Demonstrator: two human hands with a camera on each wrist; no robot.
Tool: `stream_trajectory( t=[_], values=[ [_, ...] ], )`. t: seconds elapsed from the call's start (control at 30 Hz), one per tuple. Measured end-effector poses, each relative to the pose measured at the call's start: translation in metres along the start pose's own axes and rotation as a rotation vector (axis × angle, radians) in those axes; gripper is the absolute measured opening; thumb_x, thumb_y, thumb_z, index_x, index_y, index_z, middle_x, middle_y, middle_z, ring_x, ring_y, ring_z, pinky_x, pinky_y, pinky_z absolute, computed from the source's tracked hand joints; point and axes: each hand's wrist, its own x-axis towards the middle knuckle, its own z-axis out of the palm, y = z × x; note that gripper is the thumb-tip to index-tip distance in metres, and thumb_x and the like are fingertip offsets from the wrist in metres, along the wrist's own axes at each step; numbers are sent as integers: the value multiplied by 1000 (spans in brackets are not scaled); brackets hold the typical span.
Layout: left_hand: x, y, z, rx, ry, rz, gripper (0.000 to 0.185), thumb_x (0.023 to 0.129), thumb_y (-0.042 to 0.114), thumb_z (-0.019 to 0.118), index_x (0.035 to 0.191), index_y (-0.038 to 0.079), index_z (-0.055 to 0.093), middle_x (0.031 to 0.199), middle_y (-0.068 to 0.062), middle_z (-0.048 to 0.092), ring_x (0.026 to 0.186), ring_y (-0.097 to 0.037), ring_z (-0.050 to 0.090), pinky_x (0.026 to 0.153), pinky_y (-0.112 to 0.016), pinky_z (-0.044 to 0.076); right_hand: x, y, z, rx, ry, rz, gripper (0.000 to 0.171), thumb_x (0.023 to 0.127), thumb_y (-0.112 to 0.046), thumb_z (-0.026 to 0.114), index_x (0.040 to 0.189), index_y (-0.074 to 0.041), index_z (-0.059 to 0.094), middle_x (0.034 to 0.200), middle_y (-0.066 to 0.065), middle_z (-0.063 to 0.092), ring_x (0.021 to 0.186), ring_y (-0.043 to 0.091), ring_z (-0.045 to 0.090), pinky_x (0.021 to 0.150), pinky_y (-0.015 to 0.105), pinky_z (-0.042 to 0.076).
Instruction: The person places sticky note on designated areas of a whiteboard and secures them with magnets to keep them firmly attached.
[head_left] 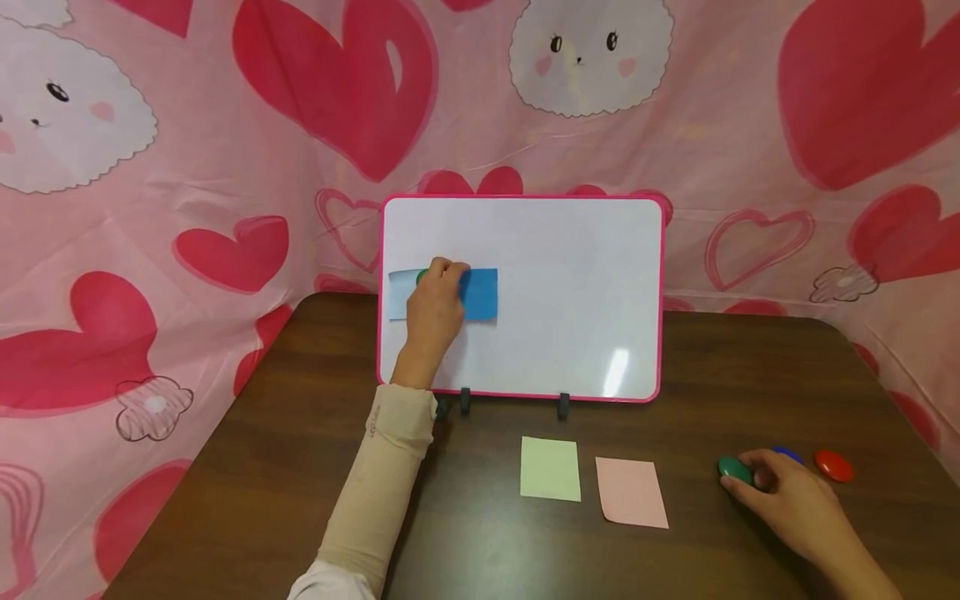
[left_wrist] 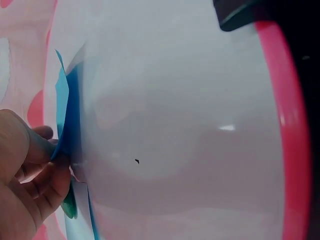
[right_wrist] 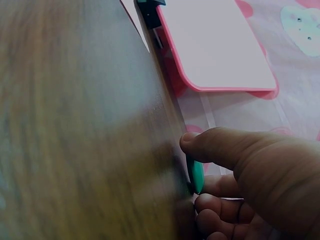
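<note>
Blue note (head_left: 481, 295), toward whiteboard's (head_left: 577, 283) left edge: pinched between fingers of left hand (head_left: 437, 308), seemingly to steady it; pale blue note (head_left: 398, 297) beside it, apparently pinned by a green magnet (head_left: 422, 276). Second green magnet (head_left: 734, 470), toward table's (head_left: 300, 467) right edge: rim gripped by fingers of right hand (head_left: 798, 500), presumably for purchase.

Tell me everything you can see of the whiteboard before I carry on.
The whiteboard is a wide rectangle with rounded corners, a glossy white face and a pink rim. It stands upright on the brown table, with small dark supports at its lower edge. Light glares near its lower right corner. At its left side are a light blue note, with a green disc on it, and a darker blue note pinched by the left hand.
</note>
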Motion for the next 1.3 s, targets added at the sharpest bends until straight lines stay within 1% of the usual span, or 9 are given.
stream_trajectory(
  t=[0.17,0.43,0.53,0.63,0.77,0.87,0.97,1.17,1.3],
  values=[
    [-1,0,1,21,1,9,29,94,-3,61,119,7,72,118,-12,59,99,-29,64,67,-44,57,0,0,0,5,-8,3,46,93,-39,73,112,2,66,88,4,56,79,21,51,63,35,42],
    [-3,3,1,42,-5,8,31,94,-2,62,121,8,71,120,-13,58,99,-29,62,65,-45,57,0,0,-1,-4,-14,4,46,94,-39,72,113,2,65,89,4,57,79,21,52,64,35,43],
    [-4,6,1,97,-25,4,32,94,1,63,125,8,68,123,-13,56,101,-29,61,68,-44,58,0,0,-1,-4,-17,4,46,94,-39,72,113,2,65,89,4,58,80,21,52,64,35,43],
    [-6,11,3,195,-35,20,33,95,6,65,128,8,66,125,-15,57,101,-31,59,75,-41,57,0,0,-1,-4,-20,5,47,94,-39,72,114,3,65,90,4,58,80,21,53,64,35,43],
    [-8,17,5,280,4,38,32,94,11,66,126,7,67,124,-17,59,103,-34,56,86,-42,49,0,0,-1,-4,-26,5,48,95,-40,71,115,3,65,91,5,58,81,21,53,64,35,44],
    [-9,19,6,289,36,33,29,95,11,65,123,6,68,122,-16,60,106,-34,54,89,-45,45,0,0,-1,-5,-24,2,48,95,-39,71,115,4,64,91,5,58,81,21,53,64,35,44],
    [-9,19,6,285,48,30,28,95,10,63,122,5,67,121,-17,59,107,-34,54,91,-45,44,0,-1,-1,-5,-20,-4,47,95,-39,72,114,4,64,90,5,57,80,21,52,64,34,43],
    [-9,18,8,258,8,21,31,97,10,60,127,5,65,124,-18,56,109,-32,54,93,-43,43,-1,-2,0,-13,1,-18,47,94,-37,73,113,4,65,89,4,58,78,20,52,62,31,43],
    [-11,19,8,252,-27,20,36,98,13,61,133,9,63,127,-19,54,112,-33,53,94,-43,42,-2,-2,2,-7,44,-18,45,92,-37,75,113,3,66,86,2,58,75,12,50,61,28,43]
  ],
)
